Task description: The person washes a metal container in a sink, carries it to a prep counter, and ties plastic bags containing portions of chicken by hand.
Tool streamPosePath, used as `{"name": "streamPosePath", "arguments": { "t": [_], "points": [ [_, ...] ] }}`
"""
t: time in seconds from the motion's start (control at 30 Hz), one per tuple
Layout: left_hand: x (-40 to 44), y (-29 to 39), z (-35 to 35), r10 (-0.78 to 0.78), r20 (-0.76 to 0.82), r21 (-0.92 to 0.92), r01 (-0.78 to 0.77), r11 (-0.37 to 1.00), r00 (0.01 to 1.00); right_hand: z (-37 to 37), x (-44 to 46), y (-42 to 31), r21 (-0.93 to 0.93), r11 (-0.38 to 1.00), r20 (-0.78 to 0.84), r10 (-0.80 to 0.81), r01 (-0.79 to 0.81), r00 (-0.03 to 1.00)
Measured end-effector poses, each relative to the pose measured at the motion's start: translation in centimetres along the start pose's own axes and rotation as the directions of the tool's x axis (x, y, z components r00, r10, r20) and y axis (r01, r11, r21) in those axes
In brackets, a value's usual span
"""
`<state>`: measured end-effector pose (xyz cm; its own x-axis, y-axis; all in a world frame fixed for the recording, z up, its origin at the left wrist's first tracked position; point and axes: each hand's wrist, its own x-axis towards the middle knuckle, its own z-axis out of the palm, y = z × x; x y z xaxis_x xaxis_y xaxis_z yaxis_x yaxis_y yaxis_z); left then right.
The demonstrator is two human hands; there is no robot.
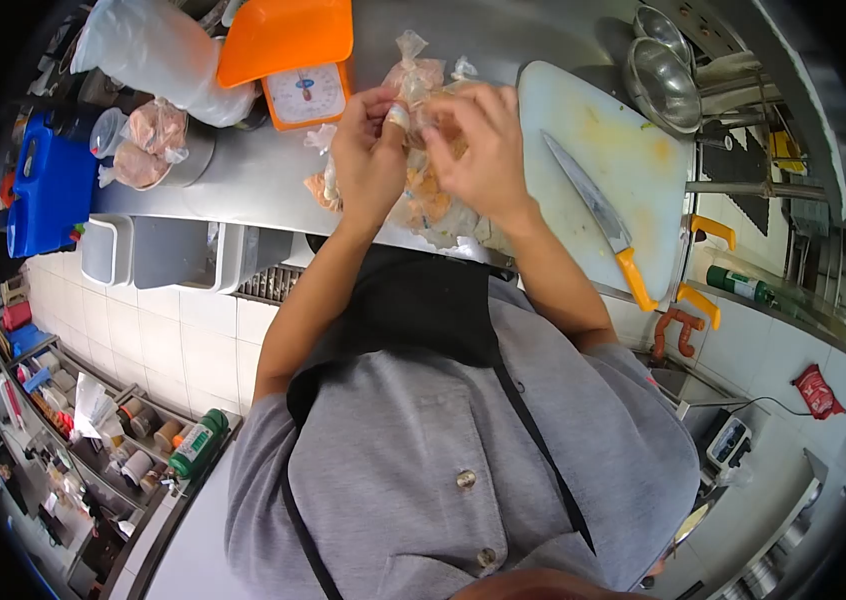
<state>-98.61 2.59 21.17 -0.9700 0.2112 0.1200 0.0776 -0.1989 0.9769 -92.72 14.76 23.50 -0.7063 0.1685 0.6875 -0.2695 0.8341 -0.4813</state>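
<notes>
My left hand (373, 150) and my right hand (483, 145) are raised close together above the steel counter. Both are closed in a pinch at a clear plastic bag (420, 122), whose outline is partly covered by my fingers. Something pale is wrapped around my left thumb. Under and around my hands lie several knotted clear bags (413, 75) with pinkish or orange contents that look like raw meat. To the right, a knife (588, 190) with a yellow handle rests on a white cutting board (633, 160).
An orange kitchen scale (308, 95) stands behind my left hand. Left of it are a metal pot (188, 165) holding bagged meat, a large white bag (148, 55) and a blue jug (43, 190). Metal bowls (665, 85) sit at the back right. Grey bins (178, 250) stand below the counter.
</notes>
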Motion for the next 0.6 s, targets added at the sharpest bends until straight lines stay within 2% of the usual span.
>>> {"name": "streamPosePath", "arguments": {
  "t": [0.03, 0.1, 0.13, 0.17, 0.23, 0.37, 0.43, 0.47, 0.53, 0.57, 0.6],
  "points": [
    [-0.4, -0.7, 0.0, -0.012, -0.008, 0.004, 0.012, 1.000, 1.000, 0.6, -0.7, -0.2, 0.006, 1.000, 0.012, 0.007, -0.007, 1.000],
    [-1.1, -2.0, -0.1, -0.088, 0.070, 0.041, 0.085, 0.996, 0.994, 1.5, -2.2, -0.3, -0.029, 0.997, 0.063, 0.066, -0.065, 0.996],
    [-1.4, -2.4, -0.1, -0.163, 0.078, 0.068, 0.158, 0.985, 0.983, 1.9, -3.1, 0.2, -0.036, 0.997, 0.062, 0.075, -0.073, 0.995],
    [-1.4, -2.9, -0.2, -0.166, 0.086, 0.065, 0.161, 0.985, 0.982, 2.4, -3.8, 1.0, 0.011, 0.995, 0.061, 0.097, -0.098, 0.993],
    [-1.7, -3.4, -0.2, -0.312, 0.086, -0.045, 0.316, 0.948, 0.946, 2.8, -4.6, 1.7, 0.053, 0.990, 0.062, 0.126, -0.130, 0.990],
    [-1.7, -3.4, -0.1, -0.364, 0.115, -0.090, 0.375, 0.923, 0.924, 3.3, -4.7, 2.6, 0.084, 0.967, 0.005, 0.240, -0.239, 0.971],
    [-1.7, -3.8, 0.2, -0.289, 0.092, -0.216, 0.303, 0.928, 0.953, 3.4, -4.6, 3.1, 0.087, 0.954, -0.013, 0.288, -0.286, 0.958],
    [-1.4, -3.8, 0.1, -0.288, 0.096, -0.214, 0.302, 0.929, 0.953, 3.4, -4.5, 3.3, 0.123, 0.943, 0.000, 0.312, -0.310, 0.950],
    [-0.9, -3.7, -0.7, -0.343, 0.238, -0.351, 0.410, 0.842, 0.909, 3.0, -4.5, 3.5, 0.155, 0.929, 0.016, 0.336, -0.335, 0.942],
    [-0.5, -3.7, -1.4, -0.346, 0.239, -0.350, 0.412, 0.841, 0.908, 2.7, -4.6, 3.5, 0.224, 0.891, 0.077, 0.388, -0.395, 0.918],
    [-0.1, -3.7, -2.4, -0.350, 0.397, -0.255, 0.468, 0.846, 0.848, 2.4, -4.7, 3.3, 0.289, 0.841, 0.142, 0.434, -0.457, 0.890]
  ]
}}
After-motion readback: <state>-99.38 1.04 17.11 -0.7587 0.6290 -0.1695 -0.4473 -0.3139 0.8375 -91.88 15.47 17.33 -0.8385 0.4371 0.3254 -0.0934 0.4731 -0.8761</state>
